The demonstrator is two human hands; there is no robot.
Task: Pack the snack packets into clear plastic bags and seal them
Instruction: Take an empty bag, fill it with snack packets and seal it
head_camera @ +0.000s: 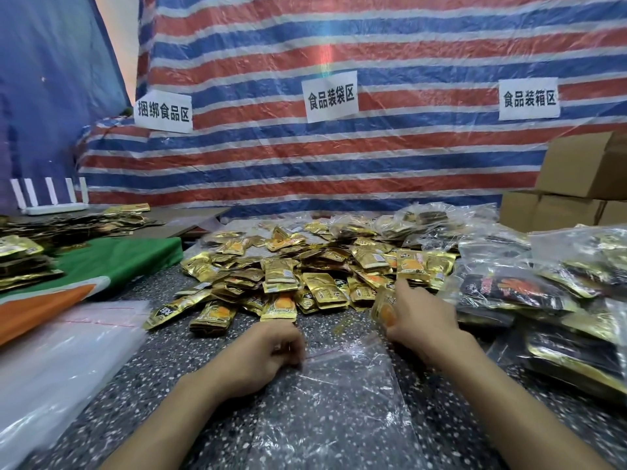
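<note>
Closest up is a clear bag [339, 388] lying flat on the speckled table [159, 374], with its red-lined mouth facing 12 o'clock. The left hand [268, 354] is at the bag's 10 o'clock corner, fingers curled in and pinching the mouth edge. The right hand [424, 323] is up at the 1 o'clock corner, wrapped around one gold packet [385, 308] with an orange picture on it, just beside the bag's mouth, forefinger poking up toward the pile [305, 266]. That pile is loose gold packets, dead ahead at 12.

Over at 9 o'clock sits a blurry stack of empty bags [68, 351], and past it a green and orange cloth [101, 262]. Filled bags [543, 286] are heaped at 3 o'clock, with cardboard boxes [576, 171] behind them at 2. A striped tarp [339, 157] hangs across the back with three paper signs [330, 96] on it.
</note>
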